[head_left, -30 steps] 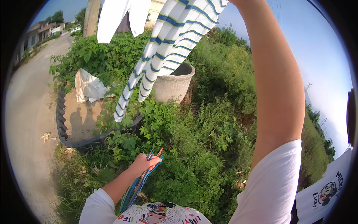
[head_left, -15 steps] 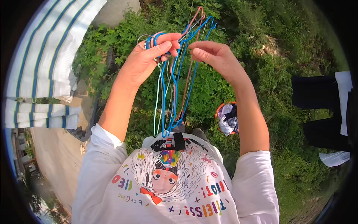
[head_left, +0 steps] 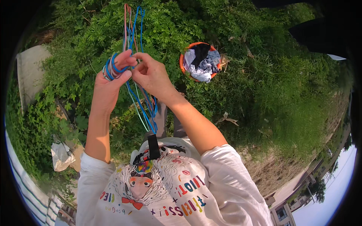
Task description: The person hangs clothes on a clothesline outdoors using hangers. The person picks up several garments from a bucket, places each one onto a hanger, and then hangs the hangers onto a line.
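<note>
A bundle of thin clothes hangers (head_left: 138, 28), in blue, pink and pale green, hangs from my left hand (head_left: 109, 81). Their hooks loop around the fingers of that hand, which is closed on them. My right hand (head_left: 155, 78) is right beside it, its thumb and fingers bent together against the bundle near the left fingertips. What lies between the right fingers is hidden. The lower ends of the hangers reach down toward the front of my white printed shirt (head_left: 166, 177).
An orange basket (head_left: 181, 64) with grey and black cloth (head_left: 206, 62) stands among green plants to the right. A pale slab (head_left: 32, 71) and a crumpled white bag (head_left: 62, 155) lie at left. Striped cloth (head_left: 28, 184) shows at lower left, dark cloth (head_left: 311, 35) at upper right.
My view has swung to the right, so the basket shows fully and the striped cloth has slid to the lower left. My right hand has closed in on the left hand and the hangers.
</note>
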The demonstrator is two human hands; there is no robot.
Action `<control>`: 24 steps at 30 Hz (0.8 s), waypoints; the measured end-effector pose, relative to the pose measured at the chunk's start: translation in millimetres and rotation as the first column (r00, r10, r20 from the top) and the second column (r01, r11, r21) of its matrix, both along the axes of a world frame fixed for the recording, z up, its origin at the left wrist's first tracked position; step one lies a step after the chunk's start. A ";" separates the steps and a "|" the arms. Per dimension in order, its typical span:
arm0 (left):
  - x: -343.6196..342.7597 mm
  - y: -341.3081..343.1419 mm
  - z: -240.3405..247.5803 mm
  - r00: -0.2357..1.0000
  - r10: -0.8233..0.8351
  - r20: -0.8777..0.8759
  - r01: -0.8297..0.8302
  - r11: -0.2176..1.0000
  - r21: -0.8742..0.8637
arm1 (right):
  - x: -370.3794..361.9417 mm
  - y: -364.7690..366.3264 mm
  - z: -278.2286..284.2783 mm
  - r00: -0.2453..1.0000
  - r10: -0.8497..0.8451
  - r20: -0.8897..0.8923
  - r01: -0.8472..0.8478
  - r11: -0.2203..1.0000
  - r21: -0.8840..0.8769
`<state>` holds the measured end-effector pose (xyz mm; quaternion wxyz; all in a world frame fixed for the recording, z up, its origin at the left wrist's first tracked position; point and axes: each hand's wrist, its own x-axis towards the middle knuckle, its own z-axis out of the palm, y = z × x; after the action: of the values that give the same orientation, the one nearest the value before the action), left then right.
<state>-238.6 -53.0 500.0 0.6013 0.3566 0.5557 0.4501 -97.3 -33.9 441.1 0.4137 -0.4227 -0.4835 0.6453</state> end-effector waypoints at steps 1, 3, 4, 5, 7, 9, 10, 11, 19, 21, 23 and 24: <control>6.1 1.8 -12.8 0.999 -0.002 -0.033 0.002 1.000 -0.008 | 5.2 1.0 -11.3 1.000 -0.010 0.029 0.010 1.000 0.003; 15.7 1.2 -39.3 0.994 0.004 -0.106 -0.006 1.000 -0.019 | 15.8 -4.5 -32.0 0.995 -0.053 0.079 0.052 0.999 0.016; 21.8 -0.7 -51.9 0.988 0.006 -0.153 -0.007 1.000 -0.006 | 20.0 -8.1 -40.5 0.990 -0.086 0.115 0.085 0.996 0.011; 30.4 -2.6 -64.1 0.980 0.009 -0.200 -0.007 1.000 0.010 | 23.9 -10.9 -48.6 0.982 -0.117 0.151 0.117 0.993 0.009; 41.6 -8.1 -85.9 0.942 -0.006 -0.336 0.022 0.999 0.045 | 30.1 -15.1 -59.1 0.961 -0.171 0.216 0.180 0.984 -0.019; 50.6 -11.1 -104.0 0.864 -0.039 -0.501 0.092 0.992 0.082 | 37.4 -18.5 -72.2 0.933 -0.223 0.281 0.225 0.974 0.025; 55.8 -9.2 -106.2 0.832 -0.033 -0.554 0.111 0.988 0.109 | 41.5 -20.5 -79.9 0.917 -0.250 0.312 0.237 0.968 0.082; 58.7 -10.7 -111.6 0.823 -0.057 -0.565 0.123 0.989 0.079 | 45.8 -23.1 -87.1 0.898 -0.278 0.340 0.244 0.960 0.139; 80.9 -26.2 -154.4 0.719 -0.407 -0.564 0.378 0.909 -0.174 | 102.6 -43.7 -145.1 0.857 -0.175 0.485 0.182 0.983 0.033; 89.1 -28.5 -165.7 0.617 -0.463 -0.636 0.502 0.854 -0.136 | 107.0 -49.8 -155.7 0.852 -0.184 0.489 0.221 0.975 -0.018; 97.1 -26.4 -172.8 0.670 -0.490 -0.557 0.492 0.856 -0.160 | 120.8 -53.6 -166.1 0.831 -0.170 0.530 0.195 0.981 0.009; 98.6 -25.8 -176.8 0.725 -0.491 -0.484 0.448 0.869 -0.210 | 125.4 -55.4 -165.1 0.824 -0.175 0.539 0.202 0.979 0.008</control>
<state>-140.1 -78.8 323.2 0.5349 0.5700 0.6062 0.1467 28.1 -89.3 276.0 0.3131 -0.6419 -0.5197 0.4690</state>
